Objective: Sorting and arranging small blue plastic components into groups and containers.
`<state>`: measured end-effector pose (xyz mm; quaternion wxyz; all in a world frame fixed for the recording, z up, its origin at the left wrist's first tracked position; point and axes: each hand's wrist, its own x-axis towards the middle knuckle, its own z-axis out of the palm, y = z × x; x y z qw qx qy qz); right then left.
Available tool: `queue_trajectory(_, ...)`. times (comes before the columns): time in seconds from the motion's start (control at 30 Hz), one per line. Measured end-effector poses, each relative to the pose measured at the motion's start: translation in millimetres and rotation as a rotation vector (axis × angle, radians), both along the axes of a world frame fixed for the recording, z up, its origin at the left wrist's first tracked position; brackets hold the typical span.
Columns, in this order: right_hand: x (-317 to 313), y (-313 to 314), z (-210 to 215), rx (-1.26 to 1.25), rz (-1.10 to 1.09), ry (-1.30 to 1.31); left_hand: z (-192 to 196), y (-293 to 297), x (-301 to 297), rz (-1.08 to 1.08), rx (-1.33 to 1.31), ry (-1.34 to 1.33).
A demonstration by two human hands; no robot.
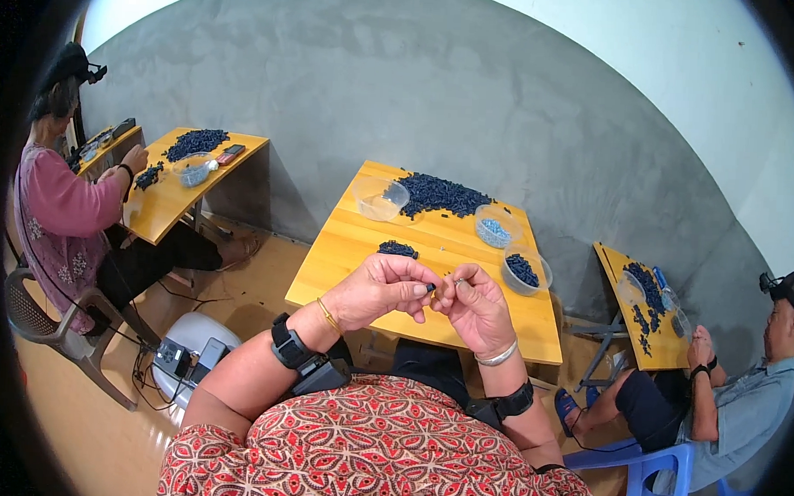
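1. We sit at a yellow wooden table point(361, 273) before a grey concrete wall point(437, 92).
2. Our left hand point(380, 289) pinches a small dark piece point(431, 288) at the fingertips, above the table's near edge.
3. Our right hand point(478, 308) is closed on a tiny pale part point(460, 282) (too small to identify), just beside the left hand.
4. A big pile of dark pieces point(441, 195) lies at the far side, with a clear bowl of the same pieces point(526, 272) to the right.

Both hands point(430, 300) raised, fingertips pinched together

A large pile of small parts point(441, 195) lies at the table's point(353, 264) far edge, an empty bowl point(380, 198) left of it, two filled bowls point(526, 271) right.
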<state>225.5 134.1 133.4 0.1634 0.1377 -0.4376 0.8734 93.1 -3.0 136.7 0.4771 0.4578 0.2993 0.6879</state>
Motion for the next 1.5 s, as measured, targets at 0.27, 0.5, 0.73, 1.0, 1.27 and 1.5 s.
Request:
queue_trajectory(0.27,5.8,-10.0,1.2,0.524,-0.475,0.043,-3.6,-0.4,1.3,0.012,-0.001,-0.015)
queue_trajectory(0.5,6.6,-18.5,5.1,0.767,-0.676,-0.007,-0.3,-3.7,7.1,0.185,-0.074,0.203)
queue_trajectory(0.73,1.1,-14.4,-2.0,0.954,-0.8,-0.004,-1.9,-1.6,7.5,0.197,-0.063,0.238)
queue_trajectory(1.0,4.6,-13.4,-2.8,1.03,-0.813,-0.041,-10.2,2.0,4.0,0.114,-0.116,0.13)
queue_trajectory(1.27,6.0,-18.4,6.3,1.173,-0.789,-0.066,-21.1,4.3,-5.3,-0.034,-0.118,-0.076)
queue_trajectory(1.5,5.4,-19.5,9.8,1.3,-0.809,-0.032,-26.4,3.6,-9.4,-0.107,-0.138,-0.152)
